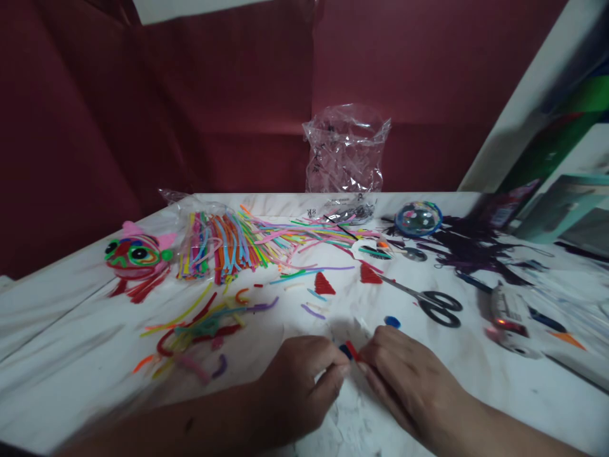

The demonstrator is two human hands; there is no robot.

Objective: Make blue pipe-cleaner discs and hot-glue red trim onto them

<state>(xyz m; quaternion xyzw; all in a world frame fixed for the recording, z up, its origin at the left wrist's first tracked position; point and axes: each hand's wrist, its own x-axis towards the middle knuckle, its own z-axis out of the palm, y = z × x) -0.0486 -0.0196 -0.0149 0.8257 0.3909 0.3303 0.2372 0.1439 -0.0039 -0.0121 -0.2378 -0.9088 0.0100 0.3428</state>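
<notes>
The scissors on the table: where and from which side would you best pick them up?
Probably by the black handle loops, coming from the near right. The scissors lie flat and closed, loops toward the right hand, blades pointing away to the far left. Both it and the left hand pinch a small red and blue piece.

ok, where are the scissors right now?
In the head view the scissors lie on the table right of centre, blades toward a red triangle, beyond the right hand.
</notes>
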